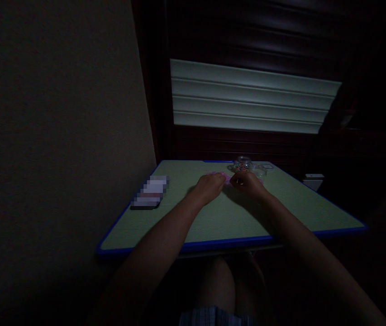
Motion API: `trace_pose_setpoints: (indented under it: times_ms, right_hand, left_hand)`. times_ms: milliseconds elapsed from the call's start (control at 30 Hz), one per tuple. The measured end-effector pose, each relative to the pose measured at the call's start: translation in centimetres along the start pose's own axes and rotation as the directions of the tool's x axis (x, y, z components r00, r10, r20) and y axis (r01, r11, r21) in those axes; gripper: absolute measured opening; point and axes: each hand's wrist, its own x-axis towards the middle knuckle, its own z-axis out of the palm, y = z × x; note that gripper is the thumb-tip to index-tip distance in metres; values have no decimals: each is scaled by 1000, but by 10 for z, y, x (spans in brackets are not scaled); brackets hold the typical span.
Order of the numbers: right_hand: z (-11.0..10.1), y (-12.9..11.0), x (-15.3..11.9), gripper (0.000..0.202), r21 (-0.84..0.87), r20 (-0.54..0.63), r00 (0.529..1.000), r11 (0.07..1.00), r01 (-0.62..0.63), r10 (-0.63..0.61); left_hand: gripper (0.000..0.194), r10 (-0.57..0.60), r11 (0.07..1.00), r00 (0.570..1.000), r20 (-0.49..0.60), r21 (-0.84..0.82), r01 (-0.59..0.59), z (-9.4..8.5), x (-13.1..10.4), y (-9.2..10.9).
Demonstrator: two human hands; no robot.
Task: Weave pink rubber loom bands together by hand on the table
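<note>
My left hand (211, 188) is closed over a thin pink item (227, 177) at the middle of the table's far half. Close on its right, my right hand (247, 183) has its thumb and fingertips pinched together at the pink item's right side. Whatever lies between those fingertips is too small and dark to make out. Just behind my right hand stands a clear glass jar (243, 164) with small multicoloured pieces in it. Beside the jar, a clear shallow dish (259, 172) rests on the table, partly hidden by my right hand.
The pale green table (179, 226) has a blue rim. A blurred-out flat object (150, 192) lies near its left edge. A round clear lid (267, 167) is at the far right. Beyond the right edge is a white box (313, 182); a wall rises at left.
</note>
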Motion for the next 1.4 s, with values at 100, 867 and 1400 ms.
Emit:
trace_pose_setpoints:
  times_ms: [100, 867, 1400]
  right_hand:
    - [0, 0, 0, 16, -3, 18, 1000, 1000, -7, 7]
    - [-1, 1, 0, 16, -15, -22, 1000, 1000, 16, -16]
    - [-2, -1, -1, 15, 12, 2, 1000, 1000, 3, -3]
  left_hand:
    - [22, -2, 1000, 1000, 8, -8, 2, 0, 0, 0]
    - [24, -144, 865, 989, 32, -481, 141, 11, 6, -4]
    - [22, -136, 885, 990, 24, -446, 132, 10, 6, -5]
